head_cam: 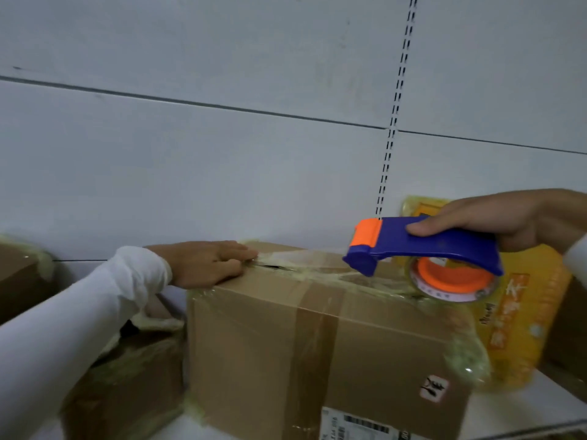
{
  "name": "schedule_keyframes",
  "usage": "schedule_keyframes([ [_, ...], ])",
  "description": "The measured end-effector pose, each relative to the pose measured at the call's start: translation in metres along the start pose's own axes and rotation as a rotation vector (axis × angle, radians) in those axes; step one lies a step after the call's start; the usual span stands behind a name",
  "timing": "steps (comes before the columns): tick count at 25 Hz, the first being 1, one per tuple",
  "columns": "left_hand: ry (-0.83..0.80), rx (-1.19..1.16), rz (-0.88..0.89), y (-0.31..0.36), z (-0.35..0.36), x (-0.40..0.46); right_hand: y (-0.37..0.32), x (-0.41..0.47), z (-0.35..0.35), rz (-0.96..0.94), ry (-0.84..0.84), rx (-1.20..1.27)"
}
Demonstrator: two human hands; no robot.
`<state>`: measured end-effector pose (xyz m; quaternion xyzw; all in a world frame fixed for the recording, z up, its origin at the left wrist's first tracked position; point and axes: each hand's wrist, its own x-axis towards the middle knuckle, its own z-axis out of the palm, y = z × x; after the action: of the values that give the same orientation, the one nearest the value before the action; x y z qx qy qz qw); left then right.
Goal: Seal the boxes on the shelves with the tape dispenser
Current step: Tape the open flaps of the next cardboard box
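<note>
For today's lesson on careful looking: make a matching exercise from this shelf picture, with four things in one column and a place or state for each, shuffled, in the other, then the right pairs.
Things
1. left hand
2. right hand
3. tape dispenser
4. yellow package

Places or states
A. blue and orange, held above the box's right end
B. stands behind the cardboard box, on its right
C. lies on the box's top left corner, at the tape end
D. grips the blue handle from above

Pairs: 1-C, 2-D, 3-A, 4-B
</note>
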<state>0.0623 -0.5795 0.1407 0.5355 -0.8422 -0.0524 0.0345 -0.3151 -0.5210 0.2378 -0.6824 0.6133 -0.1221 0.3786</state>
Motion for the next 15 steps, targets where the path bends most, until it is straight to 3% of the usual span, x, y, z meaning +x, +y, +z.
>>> schedule_keyframes([
  [3,0.113,-0.030,-0.075,0.044,-0.003,0.007,-0.003,-0.006,0.007,-0.014,0.018,-0.005],
  [5,0.156,-0.125,-0.030,0.084,0.010,0.014,-0.002,-0.004,0.009,-0.041,0.037,-0.011],
  [15,0.031,-0.130,-0.069,0.117,0.025,-0.001,0.024,-0.033,-0.017,-0.112,-0.154,-0.089],
])
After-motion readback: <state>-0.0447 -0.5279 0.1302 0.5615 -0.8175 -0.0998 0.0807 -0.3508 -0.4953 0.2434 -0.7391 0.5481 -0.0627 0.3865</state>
